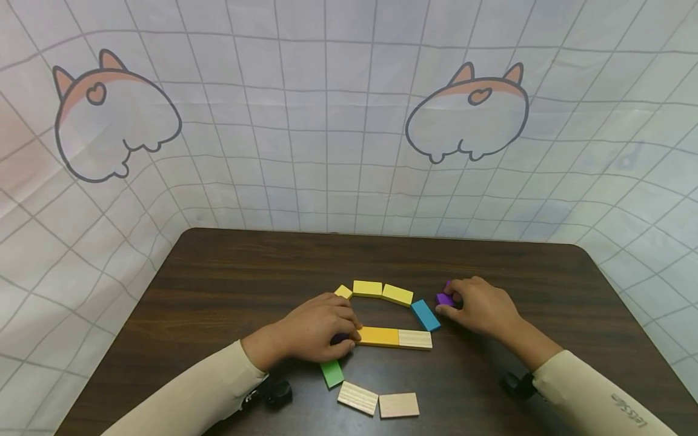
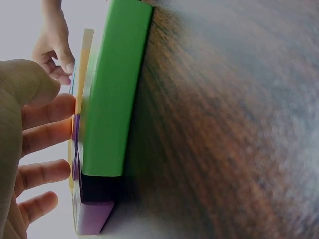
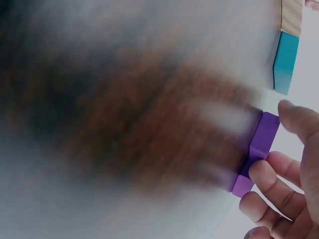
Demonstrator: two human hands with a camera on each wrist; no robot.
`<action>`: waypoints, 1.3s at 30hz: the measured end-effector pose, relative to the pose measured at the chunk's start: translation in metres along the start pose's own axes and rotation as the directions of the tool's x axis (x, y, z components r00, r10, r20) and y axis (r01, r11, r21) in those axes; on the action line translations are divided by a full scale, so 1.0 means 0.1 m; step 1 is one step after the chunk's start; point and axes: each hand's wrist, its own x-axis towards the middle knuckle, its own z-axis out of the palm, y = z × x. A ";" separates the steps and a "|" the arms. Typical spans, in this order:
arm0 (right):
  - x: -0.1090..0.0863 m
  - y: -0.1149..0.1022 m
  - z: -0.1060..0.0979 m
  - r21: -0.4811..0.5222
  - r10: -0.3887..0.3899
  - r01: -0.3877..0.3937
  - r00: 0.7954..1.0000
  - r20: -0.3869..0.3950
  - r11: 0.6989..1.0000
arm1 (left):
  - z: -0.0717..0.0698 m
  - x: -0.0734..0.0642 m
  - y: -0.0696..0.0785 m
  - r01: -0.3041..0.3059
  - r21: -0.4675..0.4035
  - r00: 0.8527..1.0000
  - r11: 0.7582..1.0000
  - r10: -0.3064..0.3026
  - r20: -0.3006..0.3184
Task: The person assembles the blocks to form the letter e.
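Observation:
My left hand (image 1: 322, 327) lies over the left part of a ring of flat wooden blocks. Its fingertips rest at the left end of an orange block (image 1: 378, 336), with a green block (image 1: 332, 373) just below the hand. In the left wrist view its fingers are spread and slightly bent beside the green block (image 2: 112, 94), and a purple block (image 2: 93, 217) sits lower down. My right hand (image 1: 485, 306) has thumb and forefinger at opposite ends of a purple block (image 1: 444, 300), pinching it on the table. Another purple block (image 3: 242, 185) lies end to end with it.
Yellow blocks (image 1: 368, 289) form an arc at the top, and a blue block (image 1: 425, 315) slants on the right. A plain wooden block (image 1: 415, 340) adjoins the orange one. Two more plain wood blocks (image 1: 399, 406) lie near the front of the dark table (image 1: 245, 266).

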 end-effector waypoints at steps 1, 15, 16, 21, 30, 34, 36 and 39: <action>0.00 0.00 0.00 -0.002 0.000 0.000 1.000 0.002 1.000 | 0.00 0.00 0.00 0.000 0.000 1.000 1.000 0.000 0.000; -0.07 -0.04 -0.04 0.030 0.029 -0.028 0.999 -0.033 0.999 | -0.01 0.00 0.02 0.004 0.004 1.000 1.000 -0.004 0.004; -0.09 -0.04 -0.05 0.035 0.020 -0.019 0.999 -0.038 0.999 | -0.01 0.01 0.02 0.004 0.005 1.000 1.000 -0.004 0.005; -0.20 -0.06 -0.10 0.064 -0.041 0.044 0.998 -0.056 0.997 | -0.01 0.01 0.01 0.004 0.003 1.000 1.000 -0.004 0.007; -0.42 -0.12 -0.15 0.127 -0.118 0.123 0.992 -0.049 0.984 | -0.01 0.01 0.00 0.005 0.000 1.000 1.000 -0.005 0.002; -0.51 -0.16 -0.15 0.159 -0.167 0.172 0.985 -0.041 0.972 | 0.00 0.01 0.00 0.002 0.001 1.000 1.000 -0.002 -0.001; -0.54 -0.17 -0.15 0.166 -0.195 0.199 0.980 -0.042 0.966 | 0.00 0.01 0.00 0.000 0.002 1.000 1.000 0.000 -0.002; -0.58 -0.19 -0.13 0.178 -0.240 0.244 0.970 -0.046 0.953 | 0.00 0.01 0.00 0.000 0.002 1.000 1.000 0.000 -0.001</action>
